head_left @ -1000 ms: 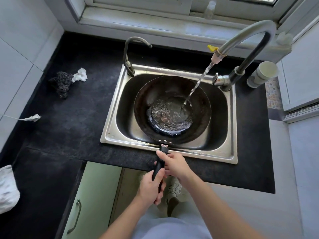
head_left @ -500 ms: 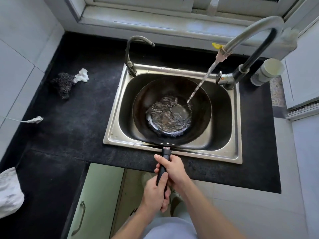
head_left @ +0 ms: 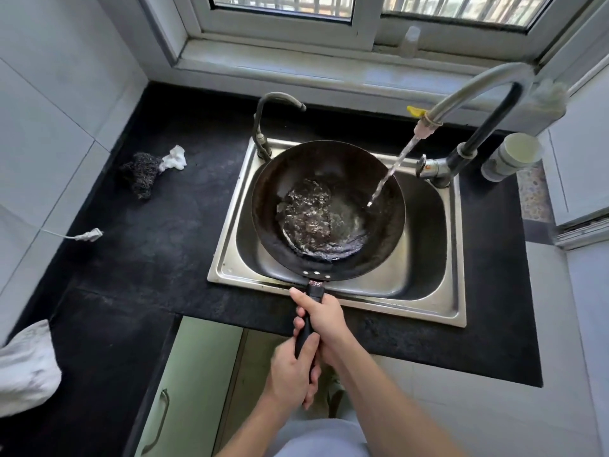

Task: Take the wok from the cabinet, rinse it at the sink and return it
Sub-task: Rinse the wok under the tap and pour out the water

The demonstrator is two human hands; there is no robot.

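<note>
A dark round wok hangs over the steel sink, its left rim past the basin's left edge. Water pools and ripples in its bottom. A thin stream from the tall curved faucet lands on the wok's right inner wall. Both hands grip the black handle, which points toward me. My right hand holds it near the wok, and my left hand holds its end, lower down.
A second, smaller tap stands at the sink's back left corner. On the black counter lie a dark scrubber with a white rag, a white plug and a white cloth. A pale green cabinet door is below.
The wok has lifted and shifted left, so the stream now hits its right wall instead of the centre. The pooled water has sloshed. Both hands keep their grip on the handle.
</note>
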